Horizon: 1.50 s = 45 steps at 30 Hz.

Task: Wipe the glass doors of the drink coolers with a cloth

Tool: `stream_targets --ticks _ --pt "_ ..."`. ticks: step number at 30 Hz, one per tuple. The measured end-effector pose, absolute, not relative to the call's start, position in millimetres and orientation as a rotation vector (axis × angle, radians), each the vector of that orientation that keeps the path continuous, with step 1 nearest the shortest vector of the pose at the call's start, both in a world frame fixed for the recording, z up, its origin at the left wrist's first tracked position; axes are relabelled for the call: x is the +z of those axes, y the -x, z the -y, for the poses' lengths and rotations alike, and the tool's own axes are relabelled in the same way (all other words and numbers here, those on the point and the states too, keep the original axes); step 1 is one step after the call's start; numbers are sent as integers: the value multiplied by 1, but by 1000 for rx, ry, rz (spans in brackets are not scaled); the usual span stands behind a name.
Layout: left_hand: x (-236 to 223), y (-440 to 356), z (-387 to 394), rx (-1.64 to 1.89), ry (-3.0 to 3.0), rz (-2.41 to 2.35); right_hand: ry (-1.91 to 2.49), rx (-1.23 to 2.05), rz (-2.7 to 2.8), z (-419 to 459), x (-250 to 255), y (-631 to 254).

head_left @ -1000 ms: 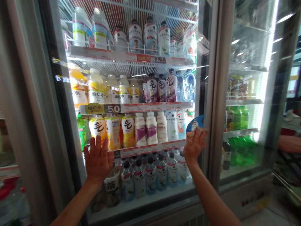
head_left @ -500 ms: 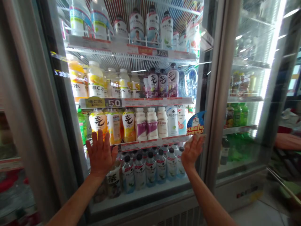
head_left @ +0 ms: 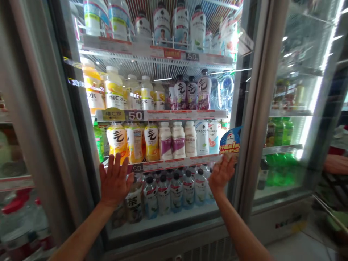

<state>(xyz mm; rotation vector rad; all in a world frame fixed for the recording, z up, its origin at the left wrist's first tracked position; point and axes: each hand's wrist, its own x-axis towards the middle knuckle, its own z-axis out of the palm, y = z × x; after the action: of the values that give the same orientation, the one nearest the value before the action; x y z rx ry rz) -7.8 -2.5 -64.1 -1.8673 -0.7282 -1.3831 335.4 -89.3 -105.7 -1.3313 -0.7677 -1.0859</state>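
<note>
My left hand (head_left: 114, 185) is spread flat, fingers up, at the glass front of a drinks fridge, level with the orange-yellow bottles (head_left: 116, 139) behind it. Nothing shows in it. At the other side, my right hand (head_left: 221, 175) is raised with its fingers bent and close together, just below a blue round sticker (head_left: 231, 138). A small pale thing (head_left: 233, 156) shows at its fingertips; I cannot make out what it is. Between the hands stand white-and-purple bottles (head_left: 172, 142), and below them a row of clear bottles with black caps (head_left: 176, 194).
A metal door frame (head_left: 251, 119) runs upright to the right of my right hand. Beyond it stands another lit fridge section with green bottles (head_left: 281, 168). At the lower left are containers with red lids (head_left: 16, 201). Part of another person's arm (head_left: 335, 164) shows at the far right.
The view has shifted a little, so the shelves sit slightly higher and further right. My left hand is slightly lower against the bottles. My right hand stays near the blue sticker.
</note>
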Motion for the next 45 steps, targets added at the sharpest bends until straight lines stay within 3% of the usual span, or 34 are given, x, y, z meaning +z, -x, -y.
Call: stream_targets --ticks 7,9,14,16,21,23,28,30,35,42,45 --pt "-64 8 1 -1345 1827 735 980 -1306 1856 83 -115 -246" --pt "-64 8 1 -1348 1823 736 1011 -1339 1748 86 -95 -275" --pt "-65 5 3 -1375 1810 750 1239 -1179 788 76 -33 -335" --pt "-65 4 4 -1384 1807 749 1224 -1172 879 70 -30 -308" --pt "-62 5 5 -1363 1785 731 969 -1346 1762 75 -56 -242" --pt "-62 6 5 -1345 1780 730 1033 -1339 1649 79 -51 -268" --pt "-63 4 5 -1356 1771 728 1276 -1106 768 75 -5 -341" --pt "-64 3 5 -1380 1782 727 1261 -1124 885 70 -4 -316" --pt "-63 4 5 -1380 1778 731 1015 -1355 1838 71 -25 -243" --pt "-62 3 7 -1365 1757 738 1330 -1032 904 75 26 -325" --pt "-63 3 6 -1384 1773 733 1235 -1196 1216 69 13 -282"
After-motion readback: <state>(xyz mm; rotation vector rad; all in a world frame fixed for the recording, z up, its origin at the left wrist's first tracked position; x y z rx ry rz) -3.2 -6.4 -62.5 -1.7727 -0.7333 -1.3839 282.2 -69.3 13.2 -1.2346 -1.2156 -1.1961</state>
